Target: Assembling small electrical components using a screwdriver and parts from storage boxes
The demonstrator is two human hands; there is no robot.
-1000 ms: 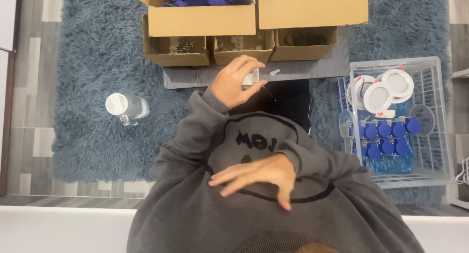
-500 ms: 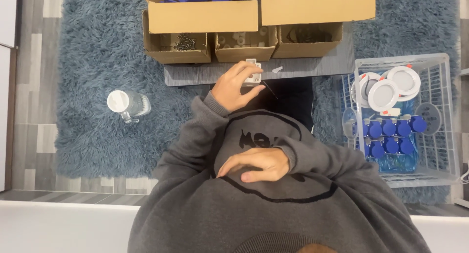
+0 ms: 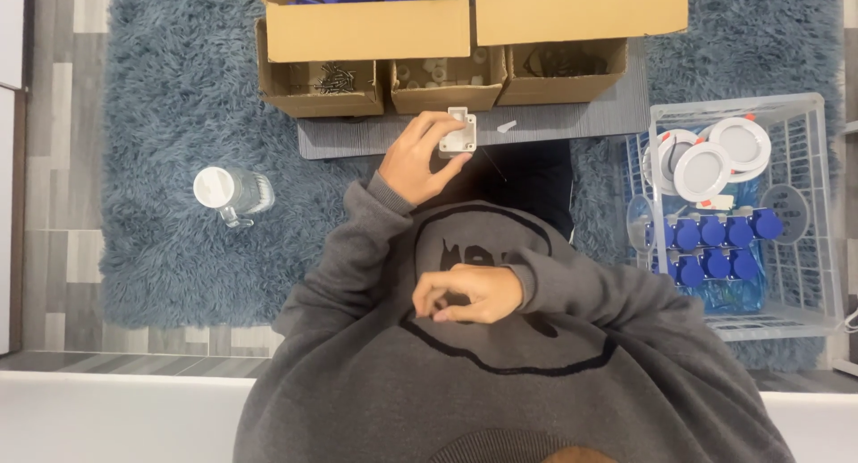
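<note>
My left hand point(image 3: 416, 159) reaches forward and grips a small white square plastic box point(image 3: 458, 134) at the near edge of a grey board point(image 3: 572, 122). My right hand point(image 3: 466, 293) rests against the chest of my grey sweatshirt point(image 3: 375, 374), its fingers curled in with the tips pinched together. Whether something tiny sits between those fingertips is too small to tell. A little white piece point(image 3: 507, 125) lies on the board just right of the box.
Several open cardboard boxes point(image 3: 366, 29) with screws and small parts stand at the far side of the board. A white wire basket point(image 3: 804, 213) at the right holds round white lamps point(image 3: 715, 159) and blue caps point(image 3: 710, 235). A clear bottle point(image 3: 231, 193) stands on the blue shaggy rug point(image 3: 170, 114).
My right hand's spread fingers have curled shut against my chest. My left hand keeps holding the white box at the board's edge.
</note>
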